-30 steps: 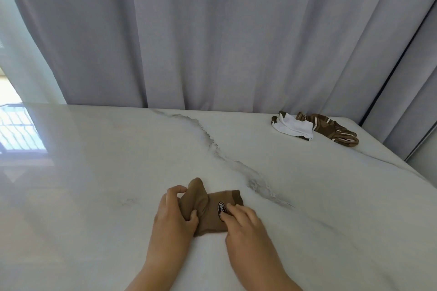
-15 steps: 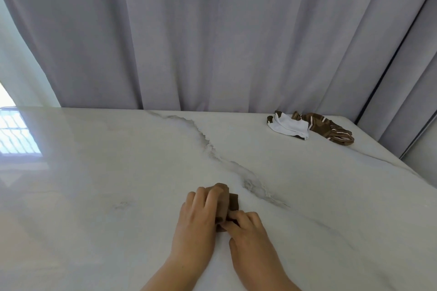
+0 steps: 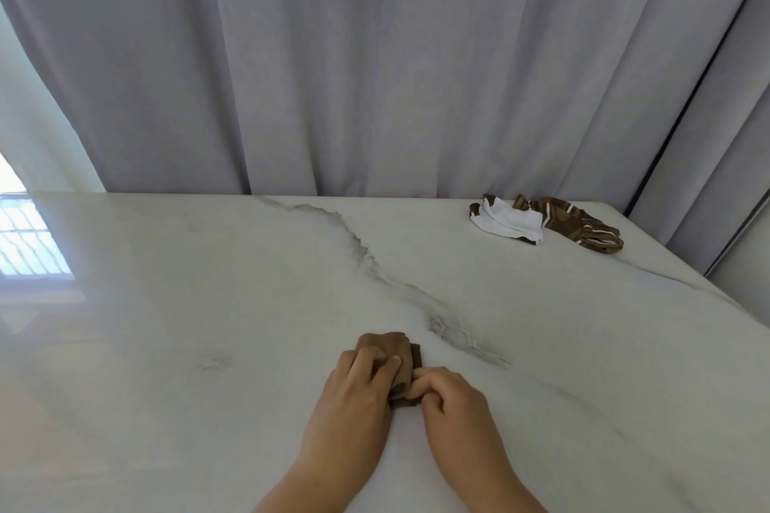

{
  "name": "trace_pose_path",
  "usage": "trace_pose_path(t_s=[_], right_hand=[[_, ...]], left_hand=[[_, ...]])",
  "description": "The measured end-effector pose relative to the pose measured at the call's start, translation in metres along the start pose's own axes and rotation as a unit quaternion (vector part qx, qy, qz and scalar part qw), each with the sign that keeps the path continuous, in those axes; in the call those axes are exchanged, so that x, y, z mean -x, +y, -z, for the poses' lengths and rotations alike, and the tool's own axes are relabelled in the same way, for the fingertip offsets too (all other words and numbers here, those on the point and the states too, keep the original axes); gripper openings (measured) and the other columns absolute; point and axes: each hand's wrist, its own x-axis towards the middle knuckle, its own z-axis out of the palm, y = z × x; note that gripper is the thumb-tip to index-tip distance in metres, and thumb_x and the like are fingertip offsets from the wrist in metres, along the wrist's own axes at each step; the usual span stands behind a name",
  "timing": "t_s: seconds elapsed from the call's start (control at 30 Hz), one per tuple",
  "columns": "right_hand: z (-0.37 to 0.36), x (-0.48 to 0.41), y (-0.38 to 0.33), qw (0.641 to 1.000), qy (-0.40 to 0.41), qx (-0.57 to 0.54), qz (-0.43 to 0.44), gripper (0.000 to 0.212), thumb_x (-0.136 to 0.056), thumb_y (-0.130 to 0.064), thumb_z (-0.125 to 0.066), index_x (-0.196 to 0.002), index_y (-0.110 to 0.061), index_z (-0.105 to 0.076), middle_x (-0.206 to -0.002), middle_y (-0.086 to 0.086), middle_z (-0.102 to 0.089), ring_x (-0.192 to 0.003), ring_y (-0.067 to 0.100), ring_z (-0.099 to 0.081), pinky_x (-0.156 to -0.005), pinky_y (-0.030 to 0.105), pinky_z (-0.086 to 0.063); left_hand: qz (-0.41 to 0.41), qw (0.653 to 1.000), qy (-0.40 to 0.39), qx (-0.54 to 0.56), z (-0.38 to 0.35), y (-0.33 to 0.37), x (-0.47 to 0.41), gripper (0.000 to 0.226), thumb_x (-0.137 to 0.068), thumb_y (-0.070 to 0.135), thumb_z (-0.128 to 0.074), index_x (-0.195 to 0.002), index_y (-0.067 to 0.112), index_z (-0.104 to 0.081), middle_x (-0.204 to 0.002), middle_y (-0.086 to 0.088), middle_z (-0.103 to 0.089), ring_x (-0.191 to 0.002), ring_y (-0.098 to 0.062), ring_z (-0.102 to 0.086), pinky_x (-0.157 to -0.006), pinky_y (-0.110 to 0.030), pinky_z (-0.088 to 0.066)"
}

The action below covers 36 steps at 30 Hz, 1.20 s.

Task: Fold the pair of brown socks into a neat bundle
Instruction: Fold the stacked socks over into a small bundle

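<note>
- Glossy white marble table with a grey vein (image 3: 208, 304) is carrying everything; grey curtains (image 3: 375, 54) are hanging behind it.
- Loose brown-and-white striped socks (image 3: 546, 223) are lying at the far right, well apart from the work.
- Left hand (image 3: 354, 400) is pressing curled fingers onto the bundle; right hand (image 3: 452, 404) is pinching its near right edge.
- Small folded bundle of soft brown knit socks (image 3: 396, 350) is sitting near centre, mostly covered by both hands.
- Judgement: light, limp, springy fabric; likely unrolling if released. Best held at the cuff edge, compressing the roll.
</note>
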Motion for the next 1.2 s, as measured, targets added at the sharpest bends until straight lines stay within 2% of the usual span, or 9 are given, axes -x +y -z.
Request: trace_pose_path(t_s=[0.1,0.23,0.43,0.63,0.73,0.83,0.93,1.0,1.2], right_hand=[[0.007,-0.012,-0.002,0.991,0.023,-0.087,-0.102,0.027,-0.085,0.000,-0.047,-0.074,-0.022,-0.059,-0.086,-0.009,-0.065,-0.084,0.006,-0.061,-0.072,0.008,-0.046],[0.015,-0.030,-0.010,0.965,-0.029,-0.178,-0.191,0.019,-0.089,-0.007,-0.045,-0.095,-0.024,-0.050,-0.097,-0.004,-0.057,-0.097,0.019,-0.062,-0.092,0.039,-0.052],[0.021,-0.049,-0.018,0.913,-0.109,-0.271,-0.283,0.043,-0.088,-0.008,-0.052,-0.130,-0.013,-0.042,-0.119,0.014,-0.057,-0.103,0.024,-0.060,-0.088,0.037,-0.054],[0.018,-0.055,-0.020,0.932,-0.121,-0.209,-0.270,0.045,-0.084,-0.016,-0.063,-0.124,0.000,-0.050,-0.123,0.017,-0.059,-0.108,0.025,-0.059,-0.096,0.037,-0.050],[0.018,-0.055,-0.021,0.941,-0.150,-0.177,-0.245,0.011,-0.084,-0.016,-0.061,-0.088,-0.009,-0.069,-0.094,0.008,-0.072,-0.084,0.016,-0.065,-0.083,0.029,-0.052],[0.018,-0.056,-0.021,0.948,-0.149,-0.155,-0.233,0.017,-0.083,-0.015,-0.061,-0.069,-0.020,-0.067,-0.077,-0.002,-0.070,-0.078,0.014,-0.065,-0.081,0.029,-0.053],[0.016,-0.057,-0.022,0.957,-0.133,-0.133,-0.222,0.004,-0.082,-0.018,-0.063,-0.086,-0.017,-0.064,-0.084,-0.001,-0.067,-0.085,0.016,-0.064,-0.078,0.030,-0.053],[0.013,-0.056,-0.021,0.963,-0.125,-0.107,-0.212,0.020,-0.081,-0.021,-0.063,-0.100,-0.015,-0.060,-0.091,-0.001,-0.064,-0.082,0.012,-0.061,-0.065,0.021,-0.049],[0.013,-0.053,-0.022,0.965,-0.115,-0.125,-0.199,0.020,-0.084,-0.021,-0.060,-0.103,-0.013,-0.059,-0.085,-0.004,-0.064,-0.071,0.002,-0.058,-0.047,0.010,-0.041]], left_hand=[[-0.001,0.998,-0.032,-0.050,-0.001,0.003,0.000,0.052,-0.042,0.016,-0.081,-0.093,0.019,-0.071,-0.084,0.001,-0.068,-0.070,-0.015,-0.064,-0.055,-0.019,-0.056],[-0.002,0.996,-0.046,-0.078,0.002,0.006,0.001,0.051,-0.046,0.025,-0.074,-0.096,0.018,-0.071,-0.085,0.001,-0.068,-0.070,-0.016,-0.064,-0.054,-0.021,-0.055],[0.021,0.997,-0.067,-0.037,-0.001,0.004,0.002,0.063,-0.077,0.031,-0.025,-0.139,0.020,-0.027,-0.132,-0.002,-0.035,-0.115,-0.022,-0.033,-0.098,-0.029,-0.036],[0.022,0.998,-0.059,-0.025,-0.009,0.003,0.007,0.070,-0.074,0.031,-0.021,-0.143,0.025,-0.013,-0.137,-0.002,-0.025,-0.118,-0.021,-0.026,-0.100,-0.025,-0.031],[0.028,0.998,-0.057,-0.018,-0.012,0.003,0.008,0.072,-0.073,0.031,-0.021,-0.143,0.029,-0.007,-0.133,-0.001,-0.024,-0.115,-0.018,-0.026,-0.099,-0.024,-0.032],[0.031,0.998,-0.052,-0.017,-0.012,0.004,0.009,0.072,-0.073,0.031,-0.021,-0.143,0.029,-0.007,-0.128,-0.001,-0.026,-0.111,-0.018,-0.027,-0.094,-0.022,-0.033],[0.030,0.998,-0.047,-0.018,-0.012,0.006,0.009,0.070,-0.073,0.030,-0.022,-0.143,0.028,-0.009,-0.126,0.000,-0.029,-0.109,-0.017,-0.029,-0.093,-0.021,-0.033],[0.030,0.998,-0.043,-0.020,-0.011,0.008,0.009,0.071,-0.071,0.031,-0.016,-0.142,0.027,-0.013,-0.126,0.000,-0.032,-0.109,-0.018,-0.031,-0.093,-0.022,-0.034],[0.019,0.998,-0.020,0.048,-0.004,0.002,0.005,0.053,-0.082,0.027,-0.027,-0.135,0.028,-0.031,-0.119,0.004,-0.037,-0.102,-0.013,-0.032,-0.093,-0.014,-0.030]])
